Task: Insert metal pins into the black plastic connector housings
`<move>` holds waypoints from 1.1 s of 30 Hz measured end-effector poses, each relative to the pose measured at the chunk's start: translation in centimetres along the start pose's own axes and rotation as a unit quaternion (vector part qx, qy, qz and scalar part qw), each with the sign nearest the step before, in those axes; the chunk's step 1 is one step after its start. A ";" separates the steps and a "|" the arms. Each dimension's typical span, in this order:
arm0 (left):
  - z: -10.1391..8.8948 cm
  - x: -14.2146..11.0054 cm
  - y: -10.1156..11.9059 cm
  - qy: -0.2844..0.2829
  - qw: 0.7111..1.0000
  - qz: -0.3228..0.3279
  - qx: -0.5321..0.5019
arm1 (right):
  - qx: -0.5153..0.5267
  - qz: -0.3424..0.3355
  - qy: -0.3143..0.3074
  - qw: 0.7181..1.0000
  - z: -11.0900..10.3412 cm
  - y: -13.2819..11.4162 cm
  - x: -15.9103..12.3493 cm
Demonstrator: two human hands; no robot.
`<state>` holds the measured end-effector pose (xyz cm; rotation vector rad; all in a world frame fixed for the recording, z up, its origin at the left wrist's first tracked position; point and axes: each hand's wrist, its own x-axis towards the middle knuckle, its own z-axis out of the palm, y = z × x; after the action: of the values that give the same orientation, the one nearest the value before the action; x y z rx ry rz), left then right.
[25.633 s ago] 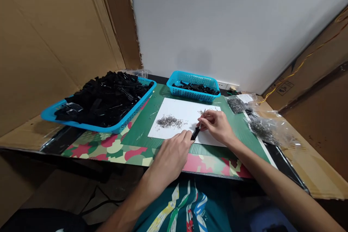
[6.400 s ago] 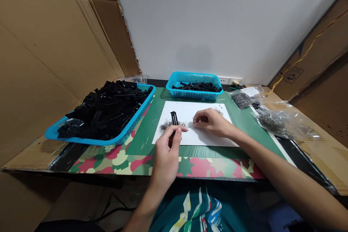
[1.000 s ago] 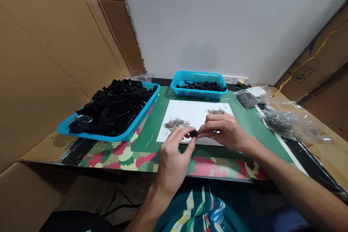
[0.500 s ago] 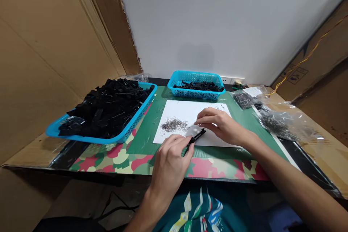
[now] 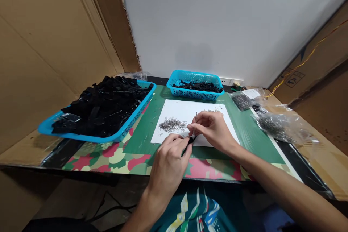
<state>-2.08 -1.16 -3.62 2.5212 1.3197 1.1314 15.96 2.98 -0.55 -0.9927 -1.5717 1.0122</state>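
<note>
My left hand (image 5: 171, 152) is closed around a slim black plastic part (image 5: 191, 140) near the front edge of the white sheet. Most of that part is hidden by my fingers. Just above it, my right hand (image 5: 210, 127) pinches a thin, upright metal tool (image 5: 195, 117), its lower end at the black part. Whether the tool is tweezers or a plain rod I cannot make out. To the left of my right hand lies a heap of tiny metal springs or pins (image 5: 172, 124) on the white sheet (image 5: 178, 107). A smaller scatter of them shows behind that hand.
A large blue basket (image 5: 137, 114) heaped with black parts stands at the left. Another blue basket (image 5: 194, 94) with black parts is at the back. Plastic bags of small metal pieces (image 5: 241, 100) lie at the right. Cardboard walls (image 5: 54, 25) flank the table.
My right hand has moved left and toward me, onto the black part in my left hand. The thin metal tool now shows upright in its fingers. The view has shifted slightly.
</note>
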 end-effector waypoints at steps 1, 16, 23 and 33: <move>0.0 0.0 0.0 -0.001 1.000 0.000 -0.004 | -0.009 -0.002 -0.001 1.000 0.0 0.0 0.0; -0.2 0.4 0.0 -0.018 0.999 0.001 -0.051 | -0.126 -0.066 -0.005 0.990 -0.3 0.1 -0.6; -0.1 0.3 -0.4 -0.026 0.998 -0.015 -0.052 | -0.134 -0.077 -0.018 0.988 -0.2 0.0 -0.8; -0.2 0.1 -0.8 0.055 0.995 -0.031 -0.072 | -0.085 -0.086 0.003 0.993 -2.9 -0.5 0.4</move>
<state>-2.72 -0.60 -3.70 2.3305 1.2804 1.3182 18.60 3.58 0.55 -0.9561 -1.7280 0.7655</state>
